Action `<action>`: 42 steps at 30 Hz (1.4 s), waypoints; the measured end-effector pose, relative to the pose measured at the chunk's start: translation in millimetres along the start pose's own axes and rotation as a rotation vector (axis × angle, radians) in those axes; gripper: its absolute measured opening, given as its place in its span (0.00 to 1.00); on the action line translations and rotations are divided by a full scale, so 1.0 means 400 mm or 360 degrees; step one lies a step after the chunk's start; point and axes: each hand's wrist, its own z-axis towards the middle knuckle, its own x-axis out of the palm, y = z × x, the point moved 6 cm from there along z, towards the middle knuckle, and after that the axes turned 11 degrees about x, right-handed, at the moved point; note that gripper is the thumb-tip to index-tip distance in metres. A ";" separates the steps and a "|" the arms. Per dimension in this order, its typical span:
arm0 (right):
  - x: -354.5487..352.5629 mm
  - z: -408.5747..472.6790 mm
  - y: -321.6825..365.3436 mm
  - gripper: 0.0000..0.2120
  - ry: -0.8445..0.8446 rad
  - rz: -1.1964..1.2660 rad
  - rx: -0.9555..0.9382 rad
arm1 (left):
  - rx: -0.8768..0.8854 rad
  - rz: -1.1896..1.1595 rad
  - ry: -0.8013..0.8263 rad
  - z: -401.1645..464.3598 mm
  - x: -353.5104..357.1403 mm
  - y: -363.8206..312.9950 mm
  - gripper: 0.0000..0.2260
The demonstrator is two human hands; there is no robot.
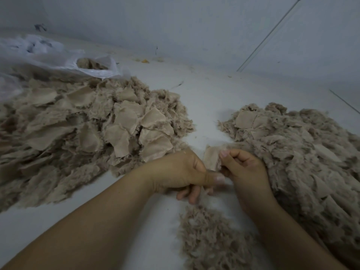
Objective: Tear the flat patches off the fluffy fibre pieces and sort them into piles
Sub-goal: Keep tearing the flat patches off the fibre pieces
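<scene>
Both hands meet over the pale work surface (204,98) with a single piece of beige material held between them. The left hand (181,172) has its fingers curled under and its thumb extended to the right, pressing against the lower edge of the flat patch (211,159); the curled fingers pinch fibre beneath the thumb. The right hand (243,168) has its fingers bent inward, with the thumb and forefinger pinching the right edge of the same patch, where fluffy fibre clings to it. The patch stands between the two thumbs, its woven face toward the camera. Directly below the left fingers lies a small pile of loose fluff (212,238), touching neither hand. To the right of the right fingers, and in contact with the back of that hand, spreads a large heap of fibre pieces (303,156), several showing flat patches on top. To the left of the left fingers, just beside the knuckles, sits a second, broader heap (81,129) with many patches turned upward. Beyond that heap, well away from the fingers, lies a translucent plastic bag (93,65) holding more of the same material.
</scene>
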 end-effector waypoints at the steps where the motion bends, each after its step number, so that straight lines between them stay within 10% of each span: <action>1: 0.001 0.000 0.002 0.06 0.0021 0.0024 -0.0008 | -0.0020 -0.0022 -0.0132 0.006 -0.006 0.005 0.28; 4: 0.002 -0.001 0.006 0.05 0.0057 0.0057 -0.0016 | -0.0088 -0.0235 -0.0519 0.022 -0.033 0.031 0.28; 9: 0.004 0.000 0.003 0.09 0.0035 0.0027 -0.0039 | 0.0001 -0.0163 -0.0411 0.020 -0.020 0.037 0.15; 14: -0.016 0.010 -0.002 0.21 -0.0156 0.0319 0.0034 | 0.0608 -0.0817 -0.1390 0.005 -0.103 0.005 0.10; 22: -0.016 0.013 -0.006 0.28 -0.0132 0.0338 0.0020 | 0.0319 0.0591 -0.0848 0.108 0.000 0.012 0.22; 26: -0.018 0.010 -0.001 0.27 -0.0183 0.0320 -0.0019 | 0.0506 0.0633 -0.0449 0.186 0.022 -0.038 0.26; 34: -0.025 0.001 0.001 0.12 -0.0263 0.0333 0.0047 | 0.0500 0.0926 -0.0663 0.161 0.006 0.006 0.05; 42: 0.000 -0.013 -0.004 0.10 -0.0205 0.0314 0.0131 | 0.0543 0.1017 -0.0749 0.060 0.026 0.009 0.08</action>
